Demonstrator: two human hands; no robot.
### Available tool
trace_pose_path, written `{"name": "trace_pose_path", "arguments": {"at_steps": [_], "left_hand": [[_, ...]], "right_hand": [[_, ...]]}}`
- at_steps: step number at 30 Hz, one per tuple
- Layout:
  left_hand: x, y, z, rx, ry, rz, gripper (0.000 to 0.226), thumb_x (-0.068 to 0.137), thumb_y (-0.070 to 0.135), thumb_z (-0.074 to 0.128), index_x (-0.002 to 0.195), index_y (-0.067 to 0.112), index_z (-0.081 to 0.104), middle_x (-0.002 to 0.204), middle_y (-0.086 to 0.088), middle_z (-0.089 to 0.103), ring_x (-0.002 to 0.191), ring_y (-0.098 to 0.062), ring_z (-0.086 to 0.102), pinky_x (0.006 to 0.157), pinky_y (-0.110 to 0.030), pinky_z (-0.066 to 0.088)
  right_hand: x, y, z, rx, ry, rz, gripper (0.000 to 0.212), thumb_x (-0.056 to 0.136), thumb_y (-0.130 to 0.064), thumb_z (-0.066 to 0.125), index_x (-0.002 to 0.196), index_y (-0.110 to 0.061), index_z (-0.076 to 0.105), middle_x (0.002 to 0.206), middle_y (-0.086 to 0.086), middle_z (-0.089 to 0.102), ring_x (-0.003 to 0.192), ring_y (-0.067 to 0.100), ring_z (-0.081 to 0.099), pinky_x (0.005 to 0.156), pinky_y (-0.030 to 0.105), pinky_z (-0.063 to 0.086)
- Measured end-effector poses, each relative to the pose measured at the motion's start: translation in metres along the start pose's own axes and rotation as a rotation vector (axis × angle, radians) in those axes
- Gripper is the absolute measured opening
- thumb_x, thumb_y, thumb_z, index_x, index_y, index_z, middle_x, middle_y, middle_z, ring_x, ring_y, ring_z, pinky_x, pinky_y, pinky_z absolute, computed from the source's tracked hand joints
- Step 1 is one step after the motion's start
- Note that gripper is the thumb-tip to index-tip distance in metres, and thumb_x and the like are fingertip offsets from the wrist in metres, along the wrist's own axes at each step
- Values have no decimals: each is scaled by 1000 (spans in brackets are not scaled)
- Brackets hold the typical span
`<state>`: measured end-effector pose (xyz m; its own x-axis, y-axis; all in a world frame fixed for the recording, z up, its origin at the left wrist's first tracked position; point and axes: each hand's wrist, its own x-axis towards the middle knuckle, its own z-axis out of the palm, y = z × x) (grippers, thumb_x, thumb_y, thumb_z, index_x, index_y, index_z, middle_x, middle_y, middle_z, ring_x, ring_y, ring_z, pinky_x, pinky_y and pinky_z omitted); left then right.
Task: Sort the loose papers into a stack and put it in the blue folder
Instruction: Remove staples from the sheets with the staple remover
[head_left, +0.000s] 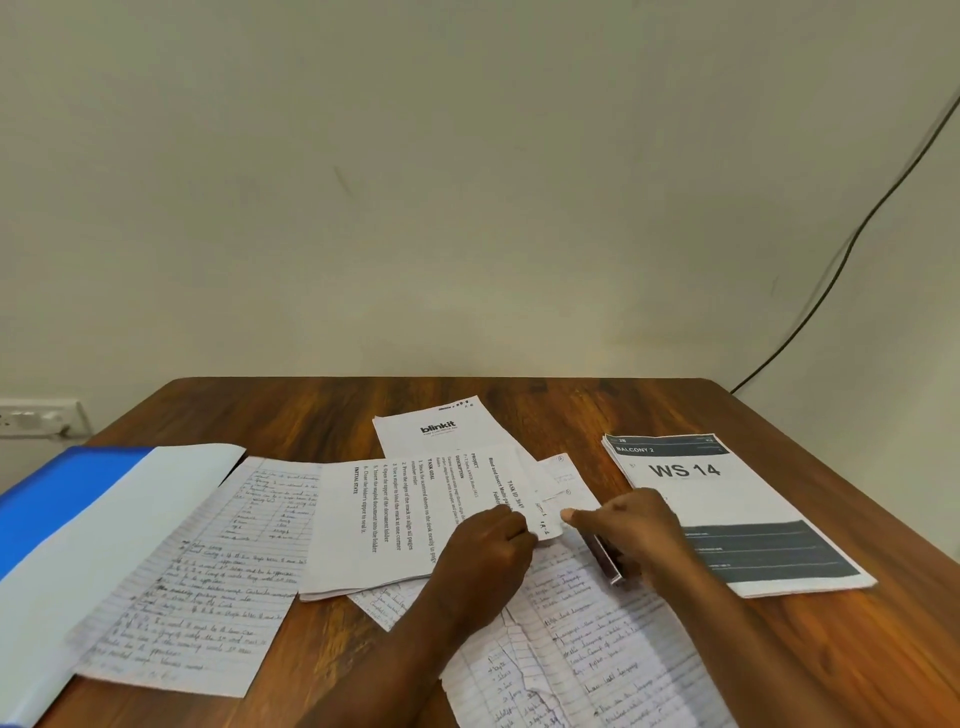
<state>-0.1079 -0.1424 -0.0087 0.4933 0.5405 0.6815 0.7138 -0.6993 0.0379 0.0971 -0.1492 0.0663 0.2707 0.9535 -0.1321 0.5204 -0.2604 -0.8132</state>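
Loose papers lie spread over the wooden table (571, 410). My left hand (488, 556) pinches the near edge of a small white slip (548, 512) at the middle of the table. My right hand (631, 527) is just right of it, its thumb touching the slip's edge and its fingers curled over a dark stapler-like object (605, 564). The slip overlaps a printed task sheet (379, 525) and a blinkit sheet (441, 431). The blue folder (57, 493) lies open at the far left, with a handwritten lined sheet (192, 571) partly on its pale inner flap.
A stack of printed sheets headed WS 14 (727, 509) lies at the right. A torn handwritten lined sheet (597, 654) lies under my forearms at the front. A black cable (852, 234) runs down the wall at the back right. A wall socket (36, 415) is at the left.
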Motion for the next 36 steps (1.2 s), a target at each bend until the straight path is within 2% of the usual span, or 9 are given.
{"name": "trace_pose_path", "arguments": {"at_steps": [4, 6, 15, 20, 23, 27, 29, 33, 36], "left_hand": [[1, 0, 0, 4, 1, -4, 3, 90, 18, 81, 92, 15, 82, 80, 3, 71, 72, -11, 63, 62, -24, 55], [1, 1, -1, 11, -4, -6, 4, 89, 18, 82, 92, 16, 82, 80, 3, 71, 72, -11, 63, 63, -22, 54], [1, 1, -1, 23, 2, -13, 3, 89, 18, 83, 90, 15, 81, 78, 3, 69, 71, -10, 62, 61, -22, 53], [2, 2, -1, 39, 39, 11, 6, 85, 15, 86, 87, 14, 80, 75, 2, 68, 69, -12, 62, 60, -21, 50], [1, 2, -1, 49, 74, 14, 9, 84, 15, 87, 88, 13, 80, 76, 0, 69, 68, -13, 63, 58, -23, 53], [-1, 2, -2, 93, 143, 39, 9, 86, 13, 84, 86, 12, 76, 75, -2, 66, 65, -14, 58, 53, -27, 51], [-1, 2, -2, 111, 182, 54, 10, 89, 12, 82, 84, 12, 73, 75, -3, 64, 65, -15, 57, 51, -29, 50], [-2, 1, -1, 124, 207, 77, 11, 90, 13, 80, 82, 12, 74, 76, -3, 67, 66, -15, 58, 51, -29, 50], [-2, 3, -3, 109, 202, 86, 12, 98, 21, 72, 88, 15, 75, 81, 0, 70, 69, -13, 59, 54, -30, 51]], "right_hand": [[1, 9, -2, -428, 152, -98, 48, 64, -57, 94, 75, -17, 69, 65, -4, 69, 57, 13, 67, 56, 29, 52], [-1, 11, -1, -457, 145, -110, 49, 62, -55, 96, 75, -19, 68, 66, -6, 68, 58, 12, 67, 54, 26, 47], [-2, 13, 2, -408, 157, -98, 51, 58, -56, 98, 75, -18, 69, 65, -6, 69, 58, 13, 68, 66, 34, 59], [-13, 11, 7, -571, 280, -298, 50, 70, -59, 90, 100, -27, 67, 104, -7, 74, 87, 13, 68, 73, 26, 54], [-17, 3, 12, -385, 211, -302, 51, 79, -48, 88, 119, -22, 69, 116, -2, 74, 96, 15, 70, 73, 20, 49], [-21, -2, 25, -142, 21, -174, 41, 83, -50, 85, 82, -10, 76, 73, 3, 76, 63, 21, 75, 67, 42, 66], [-25, -2, 30, -5, -24, -147, 40, 87, -45, 82, 74, -7, 77, 63, 6, 75, 56, 24, 75, 65, 43, 67], [-29, -4, 39, 203, 18, -148, 19, 92, -21, 81, 80, -8, 76, 68, 7, 76, 59, 26, 76, 59, 45, 66], [-28, -7, 39, 273, 34, -191, 8, 92, -16, 80, 87, -14, 75, 81, 4, 78, 69, 18, 78, 66, 44, 67]]}}
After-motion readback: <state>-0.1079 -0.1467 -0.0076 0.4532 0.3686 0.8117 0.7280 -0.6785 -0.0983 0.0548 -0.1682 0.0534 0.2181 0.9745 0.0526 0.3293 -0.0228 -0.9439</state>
